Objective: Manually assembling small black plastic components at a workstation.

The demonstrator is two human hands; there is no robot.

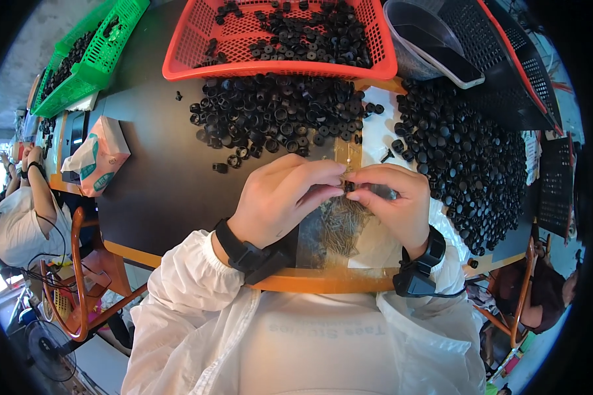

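My left hand [286, 191] and my right hand [398, 197] meet above the near table edge, thumbs and forefingers pinched together. Between their fingertips is a small black plastic part [349, 187], mostly covered by the fingers. Just below the hands lies a heap of thin metal pins [341, 227]. Beyond my left hand spreads a pile of black ring-shaped plastic pieces [263, 112]. To the right of my right hand is a large pile of round black caps [464, 161], partly on white paper [377, 141].
A red basket [277, 71] of black parts stands at the back, with a green basket [95, 69] far left. A tissue box [109, 155] sits left. Back right are a clear tub [408, 46], a phone [447, 56] and black crates [501, 72]. Other people sit at both sides.
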